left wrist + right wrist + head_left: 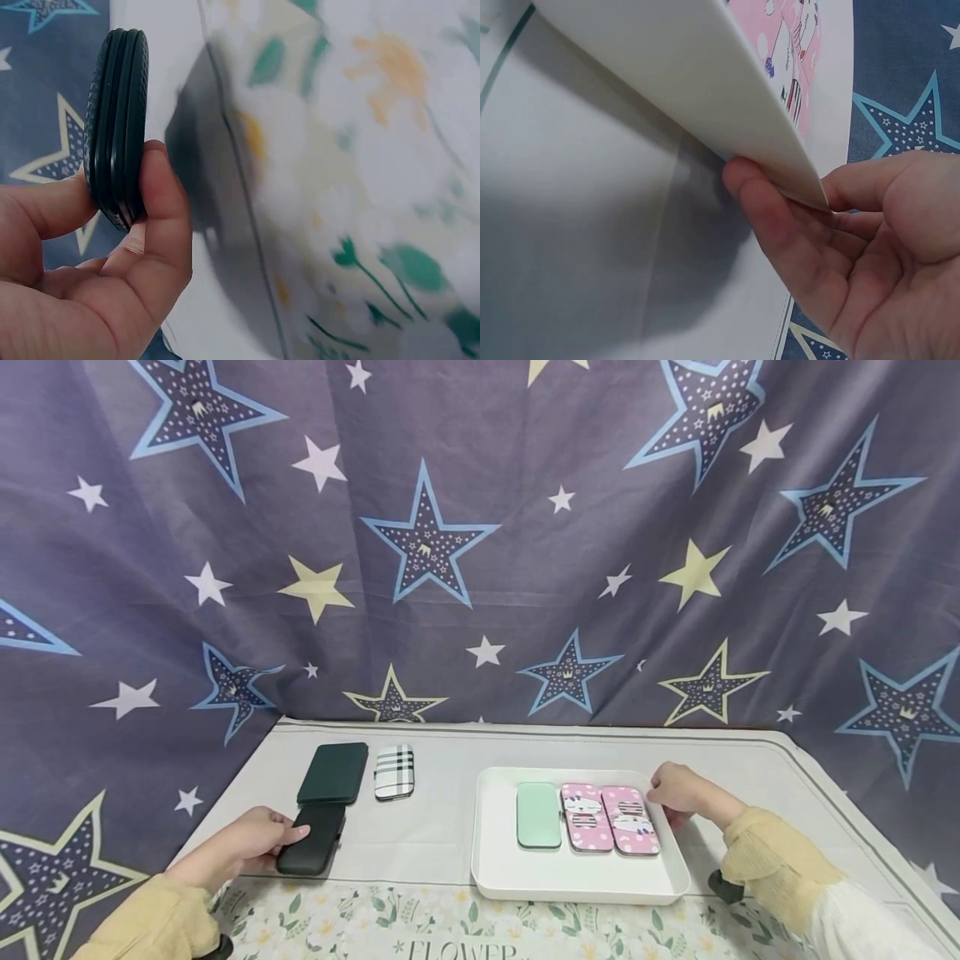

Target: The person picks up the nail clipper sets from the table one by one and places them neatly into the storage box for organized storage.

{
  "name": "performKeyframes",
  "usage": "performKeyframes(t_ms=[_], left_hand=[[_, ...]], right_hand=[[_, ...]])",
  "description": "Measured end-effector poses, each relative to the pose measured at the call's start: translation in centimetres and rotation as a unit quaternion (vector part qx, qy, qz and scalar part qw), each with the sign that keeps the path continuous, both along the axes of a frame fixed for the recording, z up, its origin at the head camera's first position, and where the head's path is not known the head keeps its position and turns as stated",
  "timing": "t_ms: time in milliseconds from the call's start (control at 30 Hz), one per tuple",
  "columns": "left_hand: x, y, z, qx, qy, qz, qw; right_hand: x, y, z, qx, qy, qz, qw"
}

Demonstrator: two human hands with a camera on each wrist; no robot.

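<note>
Your left hand [253, 837] pinches a black case [318, 842] between thumb and fingers. Your right hand [688, 795] grips the white tray [562, 878], near two pink cases [630, 822].

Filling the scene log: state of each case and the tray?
White tray: holds three cases, right hand gripping its edge
Black case: shut, in left hand
Dark green case: looks shut, on table
Plaid case: looks shut, on table
Mint case: looks shut, in tray
Left pink case: looks shut, in tray
Right pink case: same
</note>
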State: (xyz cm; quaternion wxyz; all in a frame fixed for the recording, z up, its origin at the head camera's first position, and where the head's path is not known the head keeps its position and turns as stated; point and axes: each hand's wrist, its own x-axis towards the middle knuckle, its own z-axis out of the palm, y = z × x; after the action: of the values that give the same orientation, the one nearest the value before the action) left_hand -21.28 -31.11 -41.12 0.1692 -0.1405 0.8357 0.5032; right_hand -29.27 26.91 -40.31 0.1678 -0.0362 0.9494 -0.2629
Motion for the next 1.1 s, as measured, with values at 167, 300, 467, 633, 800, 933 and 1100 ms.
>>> performKeyframes(t_ms=[167,300,467,633,800,933,1100], left_hand=[[-0.4,1.3,0.8,0.044,0.006,-0.027,0.9986],[-0.9,2.7,2.0,0.062,0.009,-0.046,0.997],[-1.5,4.6,3.4,0.088,0.025,-0.07,0.9933],[-2.2,6.5,4.4,0.115,0.026,-0.071,0.9905],[-2.9,8.5,4.7,0.13,0.026,-0.068,0.9889],[-3.5,10.2,4.9,0.146,0.027,-0.064,0.9869],[-4.4,13.0,5.0,0.165,0.026,-0.07,0.9835]], right_hand=[[0.0,0.0,0.0,-0.005,-0.001,-0.002,1.0],[0.1,-0.1,0.0,-0.001,0.0,-0.002,1.0],[0.1,-0.1,-0.1,0.001,0.003,-0.002,1.0],[0.2,-0.1,0.0,0.0,0.003,-0.004,1.0],[0.2,-0.1,0.1,-0.001,0.001,-0.002,1.0],[0.2,-0.1,0.1,0.0,0.002,-0.001,1.0],[0.1,-0.1,0.1,0.001,-0.002,-0.004,1.0]])
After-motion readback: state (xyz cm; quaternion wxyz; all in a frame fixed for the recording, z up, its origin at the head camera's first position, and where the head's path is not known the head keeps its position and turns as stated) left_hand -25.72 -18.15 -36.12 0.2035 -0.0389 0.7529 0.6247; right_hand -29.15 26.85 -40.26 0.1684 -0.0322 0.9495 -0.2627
